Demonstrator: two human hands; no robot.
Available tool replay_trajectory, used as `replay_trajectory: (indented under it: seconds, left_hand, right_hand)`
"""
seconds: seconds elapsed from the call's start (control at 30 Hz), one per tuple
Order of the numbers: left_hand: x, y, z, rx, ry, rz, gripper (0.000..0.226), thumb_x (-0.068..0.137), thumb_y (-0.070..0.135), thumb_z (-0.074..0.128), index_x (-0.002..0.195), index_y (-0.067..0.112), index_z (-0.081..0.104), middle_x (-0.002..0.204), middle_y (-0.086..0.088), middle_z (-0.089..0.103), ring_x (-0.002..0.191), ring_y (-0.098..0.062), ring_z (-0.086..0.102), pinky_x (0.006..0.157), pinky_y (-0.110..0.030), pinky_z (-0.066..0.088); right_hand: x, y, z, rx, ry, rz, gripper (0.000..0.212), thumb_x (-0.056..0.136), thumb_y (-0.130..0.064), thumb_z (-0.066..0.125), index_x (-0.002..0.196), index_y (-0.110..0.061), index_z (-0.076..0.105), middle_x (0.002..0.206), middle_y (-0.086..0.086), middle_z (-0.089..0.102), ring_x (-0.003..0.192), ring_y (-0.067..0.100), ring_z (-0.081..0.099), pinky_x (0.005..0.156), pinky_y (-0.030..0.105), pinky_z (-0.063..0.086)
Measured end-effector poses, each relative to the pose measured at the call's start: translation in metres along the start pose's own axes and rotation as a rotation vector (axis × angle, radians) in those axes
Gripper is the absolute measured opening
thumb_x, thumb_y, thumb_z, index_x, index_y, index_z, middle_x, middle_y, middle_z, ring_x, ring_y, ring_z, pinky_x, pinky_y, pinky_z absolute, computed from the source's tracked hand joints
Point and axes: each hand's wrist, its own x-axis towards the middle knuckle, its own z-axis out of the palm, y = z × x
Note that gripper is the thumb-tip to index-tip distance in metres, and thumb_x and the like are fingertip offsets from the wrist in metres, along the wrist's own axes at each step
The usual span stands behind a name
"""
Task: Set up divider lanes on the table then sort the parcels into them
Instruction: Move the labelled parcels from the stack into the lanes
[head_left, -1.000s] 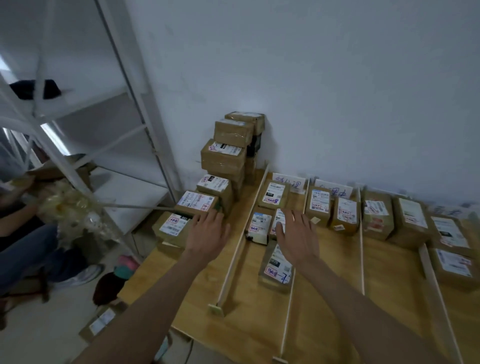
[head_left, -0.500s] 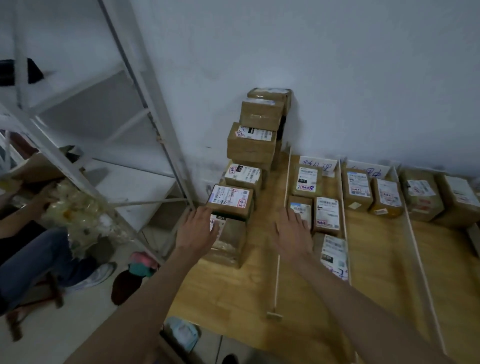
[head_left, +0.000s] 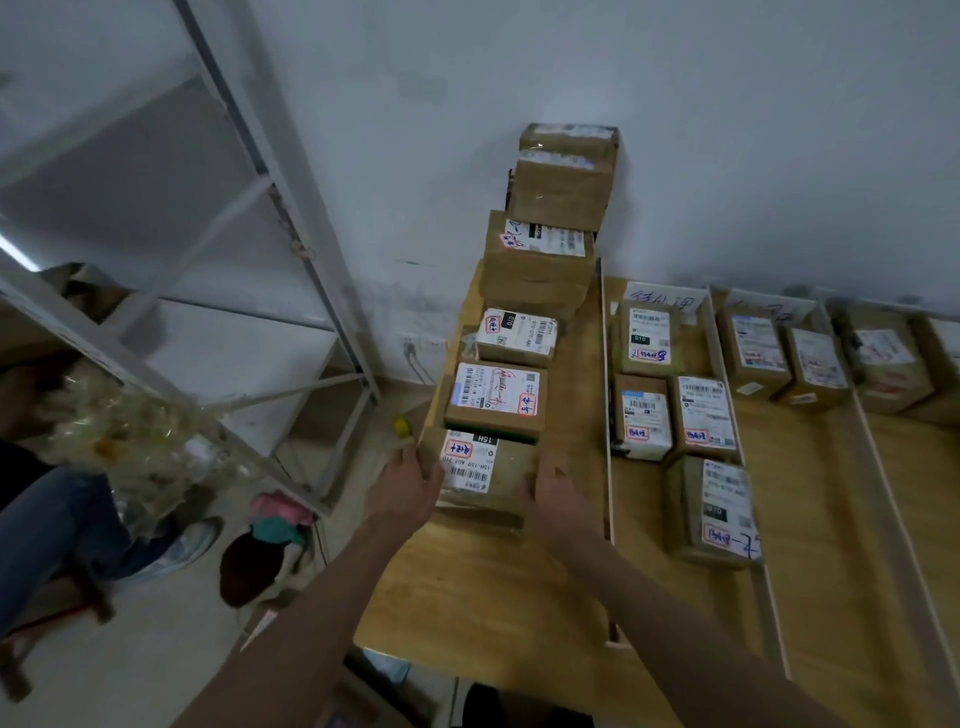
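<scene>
Wooden table (head_left: 498, 597) mid-frame; left hand (head_left: 402, 488) and right hand (head_left: 558, 496) clasp nearest parcel (head_left: 485, 475) by sides.

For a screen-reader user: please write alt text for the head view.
Both hands, left hand and right hand, hold the sides of the nearest parcel in a stacked row beside a divider on the wooden table; sorted parcels fill lanes rightward.
</scene>
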Motion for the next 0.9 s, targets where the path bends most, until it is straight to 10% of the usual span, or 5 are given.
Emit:
replay_trajectory:
  seconds: [0.23,0.7,0.9]
  left_hand:
    - [-0.004,-0.003,0.004,-0.36,0.002,-0.043,0.038,0.096,0.042,0.055,0.121,0.016,0.044,0.115,-0.012,0.063,0.094,-0.03,0.065,0.075,-0.043,0.055]
    - [-0.027,0.003,-0.013,-0.62,0.013,-0.041,0.046,0.091,0.051,0.061,0.121,0.017,0.05,0.104,0.004,0.066,0.087,-0.005,0.065,0.071,-0.024,0.051]
    - [-0.039,0.026,-0.017,-0.668,-0.096,0.003,0.066,0.085,0.073,0.052,0.129,0.024,0.051,0.114,0.006,0.069,0.102,-0.015,0.066,0.095,-0.044,0.051]
  right_hand:
    - [0.009,0.005,0.013,0.357,0.059,0.098,0.037,0.095,-0.048,0.044,0.128,-0.039,0.029,0.116,0.002,0.062,0.096,0.019,0.066,0.079,0.047,0.059]
    - [-0.01,0.004,-0.009,0.381,0.229,0.047,0.037,0.102,-0.041,0.045,0.13,-0.018,0.051,0.098,-0.003,0.065,0.079,0.006,0.062,0.062,0.024,0.049]
    - [-0.019,0.008,-0.044,0.36,0.313,0.034,0.038,0.1,-0.042,0.046,0.129,-0.017,0.054,0.11,0.001,0.061,0.086,0.011,0.059,0.078,0.035,0.053]
